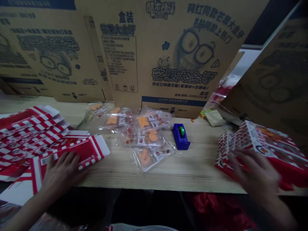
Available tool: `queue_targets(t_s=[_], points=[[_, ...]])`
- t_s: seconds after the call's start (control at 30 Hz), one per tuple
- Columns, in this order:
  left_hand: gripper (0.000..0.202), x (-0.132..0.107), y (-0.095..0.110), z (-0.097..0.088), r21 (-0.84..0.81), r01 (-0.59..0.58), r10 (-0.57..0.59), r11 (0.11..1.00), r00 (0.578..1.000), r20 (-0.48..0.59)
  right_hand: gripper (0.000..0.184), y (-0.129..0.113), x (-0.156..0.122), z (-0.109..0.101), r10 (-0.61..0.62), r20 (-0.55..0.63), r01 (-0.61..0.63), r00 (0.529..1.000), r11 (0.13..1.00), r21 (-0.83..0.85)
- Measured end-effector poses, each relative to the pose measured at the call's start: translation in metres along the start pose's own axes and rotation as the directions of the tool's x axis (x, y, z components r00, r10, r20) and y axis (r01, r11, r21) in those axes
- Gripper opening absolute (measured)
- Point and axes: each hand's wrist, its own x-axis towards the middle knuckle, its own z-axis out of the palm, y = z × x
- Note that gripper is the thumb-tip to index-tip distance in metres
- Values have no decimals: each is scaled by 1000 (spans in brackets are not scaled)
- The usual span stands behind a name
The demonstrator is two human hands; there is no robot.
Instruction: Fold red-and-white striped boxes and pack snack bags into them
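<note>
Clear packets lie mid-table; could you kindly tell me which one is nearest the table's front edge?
It is the packet lowest in the picture, holding an orange piece; the other packets lie farther back, toward the cardboard box.

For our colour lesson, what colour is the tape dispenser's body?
The tape dispenser's body is blue; head view.

Dimly lit wooden table (197,175)
Printed cardboard boxes (146,61) stand wall-like along the table's far edge; a pale surface (249,61) shows beyond it through a gap, and dark shadow (144,207) lies beneath its near edge.
</note>
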Motion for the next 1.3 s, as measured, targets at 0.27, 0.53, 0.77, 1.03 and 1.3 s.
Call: queue_targets(t_s=[0.27,0.53,0.77,1.03,1.3], points=[[108,52,-32,14,-268,107,-15,957,946,322,25,-111,129,195,-129,513,-131,848,889,440],[115,56,-18,20,-257,136,-19,957,912,409,14,-168,207,317,-210,684,-78,698,928,365],[102,40,-10,-24,-311,64,-19,948,989,144,15,-164,211,284,-353,656,74,667,908,413],[107,-11,79,-63,-489,-66,47,870,998,-51,30,-151,156,189,-366,419,109,831,846,522],[101,-26,167,-67,-587,-81,59,805,997,-58,48,-124,66,146,-346,640,-58,686,850,523]])
